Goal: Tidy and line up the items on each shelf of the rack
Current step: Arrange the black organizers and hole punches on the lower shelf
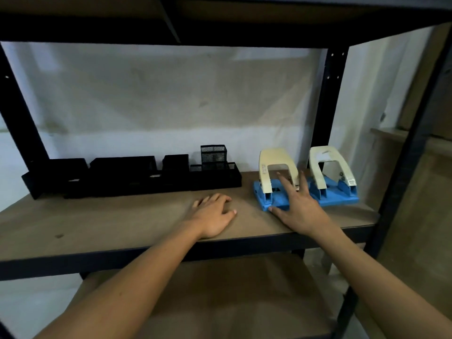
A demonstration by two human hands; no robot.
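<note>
Two hole punches with cream handles and blue bases stand side by side at the right of the brown shelf (122, 223). My right hand (297, 204) lies with spread, straight fingers on the front of the left punch (266, 182), thumb at its front edge. The right punch (335, 179) stands just beyond, untouched. My left hand (214, 215) rests palm down on the bare shelf board, fingers loosely bent, holding nothing. A row of black mesh desk organisers (132, 177) lines the back left of the shelf.
Dark metal uprights (327, 113) frame the rack, and another shelf (220, 15) hangs close overhead. A lower brown shelf (220, 302) shows beneath my arms. A pale wall lies behind; brown boards stand at the far right.
</note>
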